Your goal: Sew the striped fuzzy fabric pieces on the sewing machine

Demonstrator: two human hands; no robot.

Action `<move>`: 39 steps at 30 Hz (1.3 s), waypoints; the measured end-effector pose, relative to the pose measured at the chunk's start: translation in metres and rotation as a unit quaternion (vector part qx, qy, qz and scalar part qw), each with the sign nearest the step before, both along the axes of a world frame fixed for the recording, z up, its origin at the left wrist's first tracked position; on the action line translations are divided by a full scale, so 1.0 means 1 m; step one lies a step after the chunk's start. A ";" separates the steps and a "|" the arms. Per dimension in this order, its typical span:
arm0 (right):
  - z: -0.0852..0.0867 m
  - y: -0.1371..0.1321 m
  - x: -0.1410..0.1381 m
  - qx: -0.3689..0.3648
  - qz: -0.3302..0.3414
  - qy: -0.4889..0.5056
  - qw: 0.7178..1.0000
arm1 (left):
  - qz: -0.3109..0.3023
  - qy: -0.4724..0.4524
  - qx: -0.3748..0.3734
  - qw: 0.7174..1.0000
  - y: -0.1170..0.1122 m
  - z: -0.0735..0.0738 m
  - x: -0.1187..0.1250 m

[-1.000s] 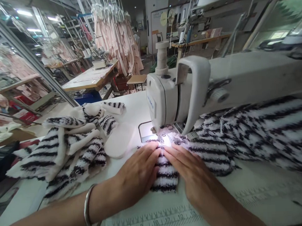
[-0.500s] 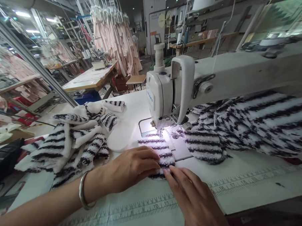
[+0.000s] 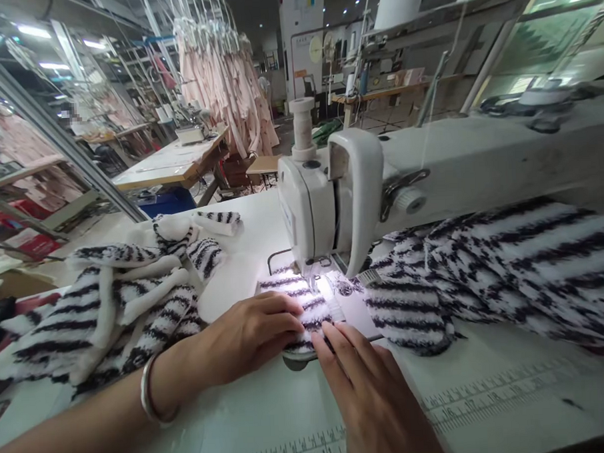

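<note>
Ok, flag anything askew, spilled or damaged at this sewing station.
Nothing stands out. The left hand and right hand press a striped fleece piece flat under the machine head. More striped pieces lie in a loose pile to the left and bunch under the arm at right.

Left hand (image 3: 247, 336) flat on small striped fleece piece (image 3: 298, 300) under sewing machine head (image 3: 325, 199); right hand (image 3: 369, 390) fingertips touching piece's near edge; both near bench (image 3: 260, 415) front edge; striped pile (image 3: 120, 301) toward left edge; larger striped fabric (image 3: 509, 271) under machine arm, right; printed ruler (image 3: 489, 392) along front edge.
</note>
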State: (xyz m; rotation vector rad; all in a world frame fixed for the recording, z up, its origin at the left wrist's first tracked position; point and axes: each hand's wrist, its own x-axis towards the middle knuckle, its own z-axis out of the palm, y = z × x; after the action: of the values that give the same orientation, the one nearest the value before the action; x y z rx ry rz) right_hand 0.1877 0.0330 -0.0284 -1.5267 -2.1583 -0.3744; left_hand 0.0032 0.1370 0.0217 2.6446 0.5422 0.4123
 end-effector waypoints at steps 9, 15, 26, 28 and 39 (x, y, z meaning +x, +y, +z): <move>0.005 0.025 0.009 -0.014 0.035 0.035 0.999 | 0.040 -0.014 0.040 0.998 0.009 -0.001 0.003; 0.021 0.043 0.025 -0.086 0.056 0.048 0.994 | 0.112 0.004 0.070 0.991 0.000 -0.008 0.007; 0.017 0.035 0.009 0.008 0.051 0.005 0.999 | 0.111 0.052 0.107 0.987 0.003 -0.003 0.018; 0.010 0.028 0.002 0.007 0.031 0.014 0.999 | 0.072 0.051 0.080 0.993 0.008 -0.001 0.013; 0.011 0.046 0.032 -0.085 0.072 0.048 0.993 | 0.155 0.031 0.066 0.985 -0.017 -0.007 0.020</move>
State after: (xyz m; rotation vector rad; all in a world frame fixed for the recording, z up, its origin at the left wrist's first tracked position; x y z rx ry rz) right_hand 0.2195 0.0786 -0.0173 -1.4338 -2.2546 -0.0684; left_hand 0.0236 0.1205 0.0145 2.7100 0.9857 0.4739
